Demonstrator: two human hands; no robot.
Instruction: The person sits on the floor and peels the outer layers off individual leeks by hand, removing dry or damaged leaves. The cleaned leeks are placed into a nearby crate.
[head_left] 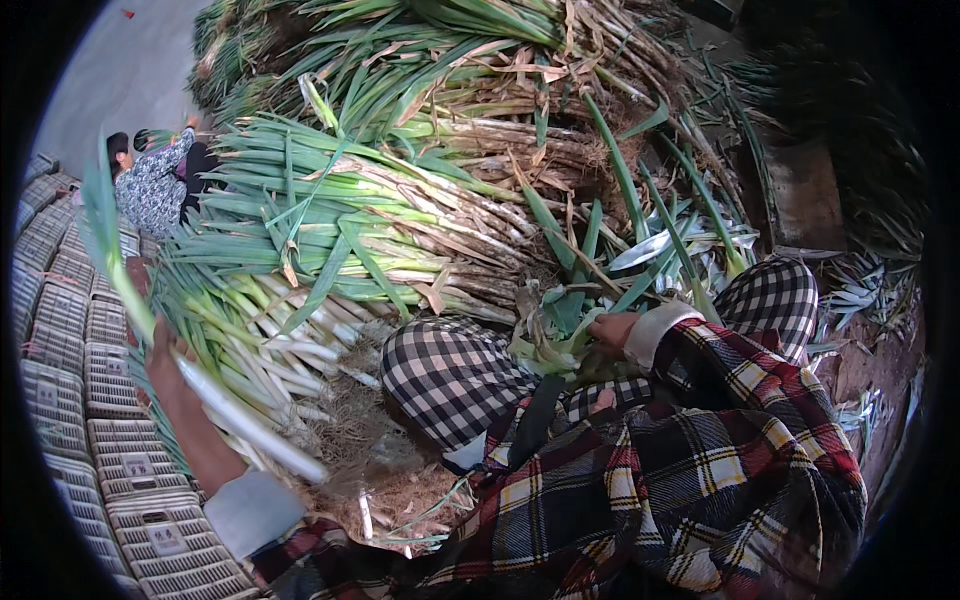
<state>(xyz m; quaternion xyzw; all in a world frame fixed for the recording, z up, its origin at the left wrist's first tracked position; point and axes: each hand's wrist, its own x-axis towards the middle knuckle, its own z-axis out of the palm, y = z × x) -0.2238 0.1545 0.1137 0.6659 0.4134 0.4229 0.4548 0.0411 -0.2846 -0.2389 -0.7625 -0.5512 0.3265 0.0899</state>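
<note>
A long green onion (235,418) with a clean white shank is in my left hand (167,350), its green top slanting up and away to the left. My fingers are closed around the stalk. Below it lies a row of peeled green onions (275,340), white ends and roots toward me. My right hand (613,328) rests by my lap with curled fingers against loose, stripped onion leaves (560,335); some fingertips are hidden. Just ahead is a thick pile of unpeeled green onions (400,215) with soil and dry skins on them.
Stacked plastic crates (140,460) line the left side. Another person (160,185) sits low at the far left, near the onion heap. My checkered knees (450,370) are close to the pile. Root scraps (420,500) and leaf litter (860,290) cover the ground.
</note>
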